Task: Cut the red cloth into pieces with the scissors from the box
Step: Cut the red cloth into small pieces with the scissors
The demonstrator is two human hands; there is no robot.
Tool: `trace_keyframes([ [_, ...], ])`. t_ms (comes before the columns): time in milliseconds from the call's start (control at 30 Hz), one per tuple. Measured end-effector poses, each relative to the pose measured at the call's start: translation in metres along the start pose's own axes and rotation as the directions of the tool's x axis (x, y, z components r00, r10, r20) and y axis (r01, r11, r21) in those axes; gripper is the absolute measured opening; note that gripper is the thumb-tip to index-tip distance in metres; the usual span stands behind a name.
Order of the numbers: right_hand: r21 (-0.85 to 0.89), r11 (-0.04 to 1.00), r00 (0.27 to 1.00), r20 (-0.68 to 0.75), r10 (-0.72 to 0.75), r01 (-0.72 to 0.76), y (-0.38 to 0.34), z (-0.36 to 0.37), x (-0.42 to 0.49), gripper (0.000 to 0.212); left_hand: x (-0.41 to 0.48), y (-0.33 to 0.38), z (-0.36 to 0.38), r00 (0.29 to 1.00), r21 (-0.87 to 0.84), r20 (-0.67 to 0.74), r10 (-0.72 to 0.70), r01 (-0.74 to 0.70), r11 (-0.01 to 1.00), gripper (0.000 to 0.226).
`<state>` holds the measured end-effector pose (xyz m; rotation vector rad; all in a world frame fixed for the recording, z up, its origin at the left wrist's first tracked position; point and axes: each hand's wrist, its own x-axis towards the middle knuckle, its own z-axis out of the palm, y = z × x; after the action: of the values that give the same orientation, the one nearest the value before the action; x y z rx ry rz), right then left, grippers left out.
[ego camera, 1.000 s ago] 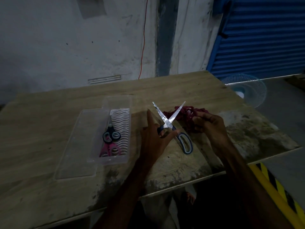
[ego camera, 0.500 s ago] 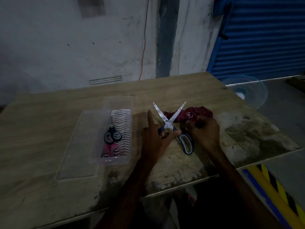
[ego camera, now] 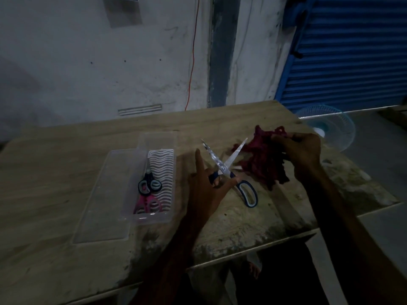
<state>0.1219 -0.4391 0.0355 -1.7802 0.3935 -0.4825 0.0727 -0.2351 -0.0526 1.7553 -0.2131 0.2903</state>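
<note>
Tabletop (ego camera: 66, 172): two small scissors (ego camera: 149, 185) in box (ego camera: 168, 216); left hand (ego camera: 204, 190) gripping big scissors (ego camera: 222, 166), right hand (ego camera: 304, 150) pinching red cloth (ego camera: 259, 159).

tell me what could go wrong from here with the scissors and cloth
The scissors are wide open in the left hand and the big handle loop looks empty, so the grip may slip when closing.
The red cloth hangs bunched from the right hand; the blades may snag or chew through several layers.
The right hand grips the cloth not far from one blade tip and could get nicked.
</note>
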Motion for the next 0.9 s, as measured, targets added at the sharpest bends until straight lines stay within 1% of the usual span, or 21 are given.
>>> trace_keyframes([
  [33, 0.011, 0.999, 0.998, -0.053, -0.044, 0.044, -0.003, -0.001, 0.001, 0.009, 0.001, -0.003, 0.001, 0.999, -0.003, -0.031, 0.015, -0.015, 1.000, 0.068],
  [67, -0.018, 0.994, 0.988, -0.108, -0.113, 0.111, -0.006, -0.001, 0.001, 0.010, 0.003, -0.005, 0.002, 0.998, -0.011, -0.047, 0.031, -0.032, 0.999, 0.086],
  [100, -0.083, 0.982, 0.975, -0.136, -0.177, 0.167, -0.008, -0.001, -0.001, 0.015, 0.003, -0.003, 0.001, 0.998, -0.023, -0.054, 0.045, -0.046, 0.999, 0.095],
  [133, -0.151, 0.969, 0.969, -0.120, -0.216, 0.197, -0.008, 0.000, -0.004, 0.020, 0.004, -0.006, 0.000, 0.997, 0.000, -0.054, 0.058, -0.059, 0.998, 0.092],
  [167, -0.216, 0.958, 0.976, -0.062, -0.206, 0.189, -0.005, 0.002, -0.007, 0.023, 0.003, -0.005, 0.000, 0.995, 0.020, -0.061, 0.075, -0.074, 0.997, 0.082],
  [233, -0.285, 0.955, 0.996, 0.069, -0.060, 0.077, 0.007, 0.007, -0.014, 0.026, 0.002, 0.002, -0.002, 0.993, 0.024, -0.065, 0.095, -0.094, 0.995, 0.076],
  [267, -0.300, 0.953, 0.994, 0.109, 0.007, 0.026, 0.013, 0.008, -0.017, 0.027, 0.002, 0.002, -0.002, 0.994, 0.026, -0.058, 0.096, -0.094, 0.995, 0.077],
  [300, -0.323, 0.946, 0.992, 0.127, 0.023, 0.019, 0.018, 0.010, -0.021, 0.029, 0.001, 0.002, -0.001, 0.994, 0.012, -0.045, 0.099, -0.098, 0.995, 0.074],
  [367, -0.366, 0.927, 0.989, 0.146, -0.031, 0.083, 0.024, 0.013, -0.028, 0.032, 0.004, -0.002, 0.001, 0.994, -0.009, -0.057, 0.096, -0.097, 0.995, 0.072],
  [400, -0.367, 0.923, 0.987, 0.151, -0.060, 0.112, 0.025, 0.014, -0.029, 0.032, 0.005, -0.005, 0.002, 0.995, 0.000, -0.065, 0.081, -0.081, 0.997, 0.073],
  [433, -0.363, 0.923, 0.985, 0.160, -0.069, 0.124, 0.025, 0.016, -0.030, 0.030, 0.006, -0.010, 0.004, 0.995, 0.012, -0.071, 0.070, -0.069, 0.998, 0.079],
  [500, -0.349, 0.933, 0.985, 0.168, -0.030, 0.088, 0.026, 0.020, -0.028, 0.026, 0.008, -0.022, 0.006, 0.998, 0.045, -0.064, -0.010, 0.013, 0.999, 0.087],
  [567, -0.324, 0.946, 0.982, 0.187, 0.030, 0.033, 0.026, 0.022, -0.023, 0.021, 0.012, -0.033, 0.006, 0.996, 0.027, -0.026, -0.084, 0.084, 0.996, 0.106],
  [600, -0.304, 0.953, 0.976, 0.206, 0.066, 0.000, 0.025, 0.022, -0.022, 0.018, 0.013, -0.036, 0.005, 0.993, 0.020, 0.013, -0.113, 0.113, 0.993, 0.110],
  [667, -0.222, 0.972, 0.956, 0.265, 0.130, -0.071, 0.023, 0.021, -0.020, 0.013, 0.015, -0.043, 0.004, 0.991, 0.070, 0.059, -0.121, 0.117, 0.991, 0.110],
  [733, -0.144, 0.981, 0.935, 0.310, 0.170, -0.131, 0.020, 0.020, -0.021, 0.018, 0.015, -0.042, 0.004, 0.991, 0.111, 0.056, -0.118, 0.111, 0.988, 0.114],
  [833, -0.085, 0.985, 0.929, 0.330, 0.169, -0.149, 0.021, 0.026, -0.025, 0.025, 0.009, -0.038, 0.007, 0.992, 0.139, -0.028, -0.123, 0.125, 0.982, 0.133],
  [900, -0.055, 0.987, 0.931, 0.329, 0.159, -0.149, 0.022, 0.030, -0.030, 0.027, 0.005, -0.030, 0.006, 0.993, 0.132, -0.012, -0.120, 0.120, 0.984, 0.137],
])
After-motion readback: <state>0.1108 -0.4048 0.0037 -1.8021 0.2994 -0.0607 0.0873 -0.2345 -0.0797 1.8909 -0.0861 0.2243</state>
